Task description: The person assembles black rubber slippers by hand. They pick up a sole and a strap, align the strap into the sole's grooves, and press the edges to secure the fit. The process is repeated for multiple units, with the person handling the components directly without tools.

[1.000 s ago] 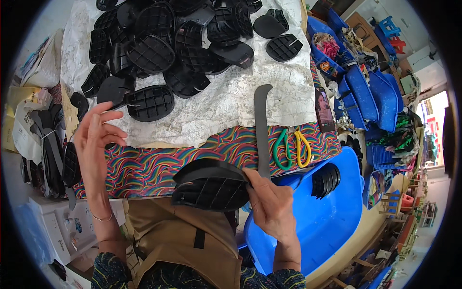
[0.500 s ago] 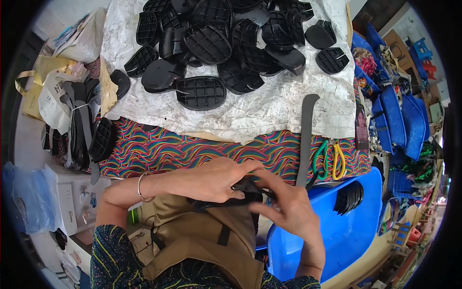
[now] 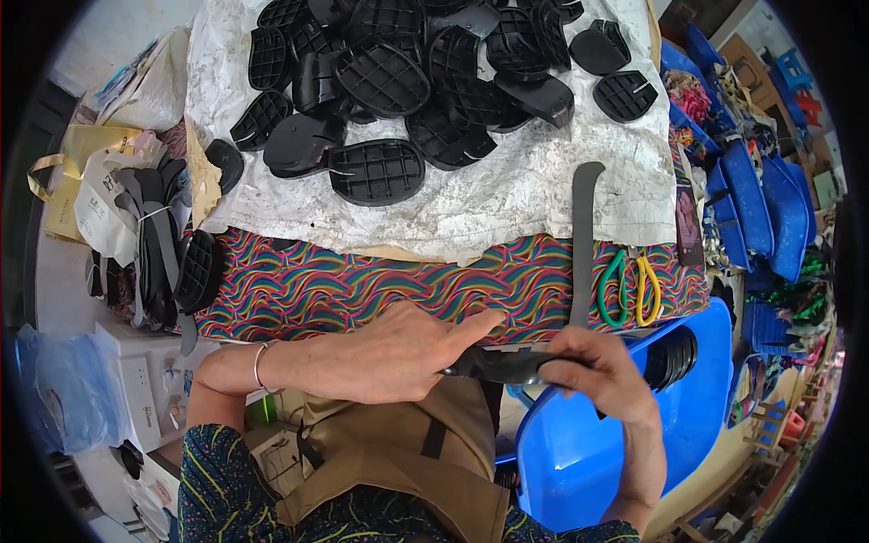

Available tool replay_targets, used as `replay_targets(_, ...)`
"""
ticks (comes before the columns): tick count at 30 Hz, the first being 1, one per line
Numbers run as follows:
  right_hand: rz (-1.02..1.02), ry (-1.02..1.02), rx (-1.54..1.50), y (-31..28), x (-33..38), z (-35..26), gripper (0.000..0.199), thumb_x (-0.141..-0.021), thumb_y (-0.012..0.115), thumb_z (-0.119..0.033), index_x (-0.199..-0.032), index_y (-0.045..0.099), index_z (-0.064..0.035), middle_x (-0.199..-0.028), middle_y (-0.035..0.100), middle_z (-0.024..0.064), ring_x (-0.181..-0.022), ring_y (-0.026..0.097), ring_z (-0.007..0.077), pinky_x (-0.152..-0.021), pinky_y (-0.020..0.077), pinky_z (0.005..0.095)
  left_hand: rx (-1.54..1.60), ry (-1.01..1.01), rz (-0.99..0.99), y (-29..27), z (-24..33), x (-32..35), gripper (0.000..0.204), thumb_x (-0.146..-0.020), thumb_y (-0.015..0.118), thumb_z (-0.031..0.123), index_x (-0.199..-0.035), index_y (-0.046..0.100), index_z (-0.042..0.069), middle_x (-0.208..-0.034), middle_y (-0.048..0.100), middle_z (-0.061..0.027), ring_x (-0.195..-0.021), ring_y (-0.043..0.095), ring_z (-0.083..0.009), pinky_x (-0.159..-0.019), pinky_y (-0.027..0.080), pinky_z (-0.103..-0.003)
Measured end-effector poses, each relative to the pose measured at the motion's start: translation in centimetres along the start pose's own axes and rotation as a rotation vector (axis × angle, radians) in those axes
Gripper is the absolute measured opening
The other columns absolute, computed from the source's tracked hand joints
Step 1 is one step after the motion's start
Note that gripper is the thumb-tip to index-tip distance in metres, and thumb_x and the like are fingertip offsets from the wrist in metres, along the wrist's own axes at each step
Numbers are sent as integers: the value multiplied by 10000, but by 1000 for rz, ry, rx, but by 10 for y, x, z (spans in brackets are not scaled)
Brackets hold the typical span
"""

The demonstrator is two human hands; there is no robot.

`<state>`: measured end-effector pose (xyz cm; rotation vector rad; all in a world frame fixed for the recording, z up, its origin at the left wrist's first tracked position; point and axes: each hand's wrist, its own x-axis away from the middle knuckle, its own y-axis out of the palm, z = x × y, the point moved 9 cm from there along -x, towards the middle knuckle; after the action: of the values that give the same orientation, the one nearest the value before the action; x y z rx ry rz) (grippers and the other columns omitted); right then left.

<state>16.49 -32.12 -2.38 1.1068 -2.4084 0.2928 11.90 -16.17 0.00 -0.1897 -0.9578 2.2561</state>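
Between my two hands, above my lap, is a smooth, curved black piece (image 3: 507, 365). It looks like a shoe heel piece seen edge-on, and my fingers partly cover it. My left hand (image 3: 389, 353) has its fingers curled under around the piece's left end, with the index finger pointing right. My right hand (image 3: 597, 366) pinches the right end between thumb and fingers. Ahead, several black moulded shoe heel pieces (image 3: 380, 77) with gridded undersides lie heaped on a stained white sheet (image 3: 398, 217). A dark grey strip (image 3: 584, 235) with a curved tip lies on the table near my right hand.
Green-handled (image 3: 613, 290) and yellow-handled (image 3: 648, 290) tools lie at the patterned table's right edge. Below right stands a blue tub (image 3: 579, 452) holding stacked black pieces (image 3: 672, 357). A tied bundle of dark strips (image 3: 154, 235) hangs at the left edge beside bags (image 3: 100, 199).
My right hand has moved right, away from my left, and the black piece now stretches between them. The view has shifted slightly.
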Motion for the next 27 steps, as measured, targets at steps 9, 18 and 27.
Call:
replay_targets(9,209,-125,-82,-24,16,-32,134,-861,736,-31,-968,655,-23,-729,645,0,-595,532,36,-507,384,192,424,-58,200,-20,9,16,707,-828,683,1,-1454,357,32,-1132,655,-180,-889,698,-336,-743,557,-388)
replay_targets(18,258,-226,-453,-10,14,3,162,-862,727,-8,-1002,646,-7,-736,646,29,-571,545,41,-463,393,187,578,-30,448,-38,2,32,311,-807,753,-17,-1111,685,-24,-1095,717,-144,-967,716,-222,-819,562,-306)
replay_targets(27,345,-224,-700,15,9,43,134,-853,732,3,-971,671,11,-784,671,28,-655,577,40,-584,435,184,687,-167,620,-40,-16,38,257,-786,774,-29,-1030,692,-28,-993,714,-126,-899,689,-186,-802,541,-286)
